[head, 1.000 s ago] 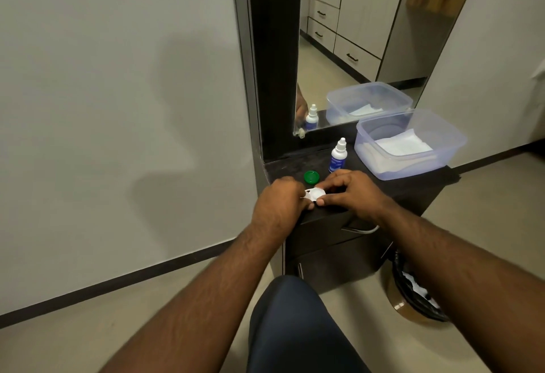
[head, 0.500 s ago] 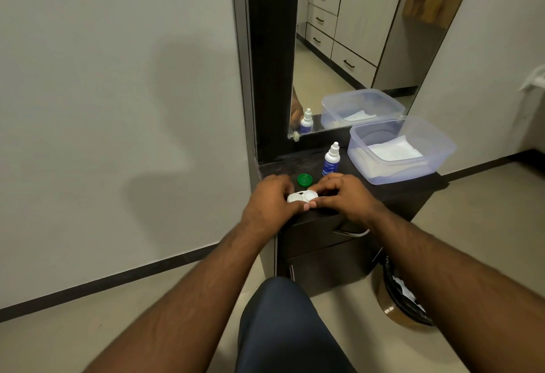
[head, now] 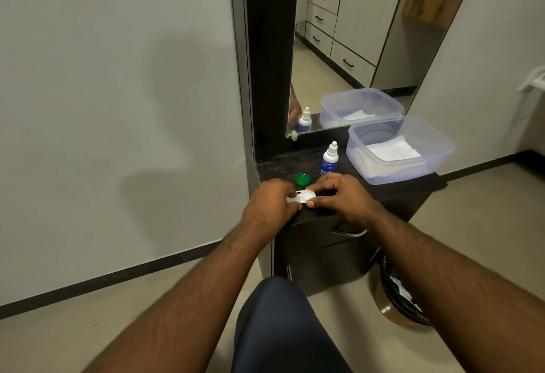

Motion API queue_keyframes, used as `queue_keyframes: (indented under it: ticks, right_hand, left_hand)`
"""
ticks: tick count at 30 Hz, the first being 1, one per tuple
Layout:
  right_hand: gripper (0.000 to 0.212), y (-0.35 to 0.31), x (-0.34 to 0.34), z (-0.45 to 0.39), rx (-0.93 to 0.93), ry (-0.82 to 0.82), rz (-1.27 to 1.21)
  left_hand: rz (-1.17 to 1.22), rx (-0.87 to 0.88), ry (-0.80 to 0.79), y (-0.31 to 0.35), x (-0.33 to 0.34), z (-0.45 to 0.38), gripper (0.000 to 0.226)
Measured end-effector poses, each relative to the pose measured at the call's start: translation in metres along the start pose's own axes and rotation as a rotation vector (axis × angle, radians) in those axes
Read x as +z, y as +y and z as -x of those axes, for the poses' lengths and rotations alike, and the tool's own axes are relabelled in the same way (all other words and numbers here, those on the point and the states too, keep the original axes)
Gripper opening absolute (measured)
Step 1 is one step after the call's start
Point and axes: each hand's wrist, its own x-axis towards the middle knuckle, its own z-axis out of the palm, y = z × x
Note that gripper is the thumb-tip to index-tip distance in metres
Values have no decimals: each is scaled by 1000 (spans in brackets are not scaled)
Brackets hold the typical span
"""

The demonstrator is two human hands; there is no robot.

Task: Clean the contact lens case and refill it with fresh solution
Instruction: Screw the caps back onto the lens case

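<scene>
At the front left corner of the dark cabinet top (head: 392, 186), the person holds the contact lens case (head: 301, 196) between both hands, just above or on the front edge; which cannot be told. The left hand (head: 272, 203) curls round the case's left well, and the right hand (head: 339, 195) pinches the right well's white cap between thumb and forefinger. The green cap (head: 302, 178) already lies loose on the top just behind the hands, so the step in hand is probably unscrewing the second cap. To do it well, the left hand should hold the body level and steady while the right turns only the cap, keeping the case over the cabinet top so that old solution or the cap does not drop to the floor. The case is small, white and two-welled, its middle bridge and one round well showing between the fingers; whether any liquid is inside cannot be seen. The solution bottle (head: 329, 158), white with a blue label, stands upright near the back, beside a clear plastic tub (head: 436, 160) with white tissue inside, both within easy reach for wiping and refilling later.
</scene>
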Motion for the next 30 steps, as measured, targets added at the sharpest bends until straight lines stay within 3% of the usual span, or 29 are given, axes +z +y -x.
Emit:
queue_keyframes:
  ticks: [11,15,19,25,30]
  right_hand:
    - [22,-6,-10,2,50,-8,-119]
    - [36,-7,-10,-4,25,29,88]
    - [45,-19,-10,-14,-38,-99,337]
    - [34,-20,-27,-9,-16,-219,579]
    - [16,-22,-36,6,76,-190,534]
  left_hand:
    - [2,26,-93,-1,-10,-1,32]
    - [8,11,-88,1,-11,1,34]
    - [21,7,-87,3,-12,3,33]
    - [42,-13,-93,1,-11,2,33]
    - [54,-17,-97,1,-11,2,34]
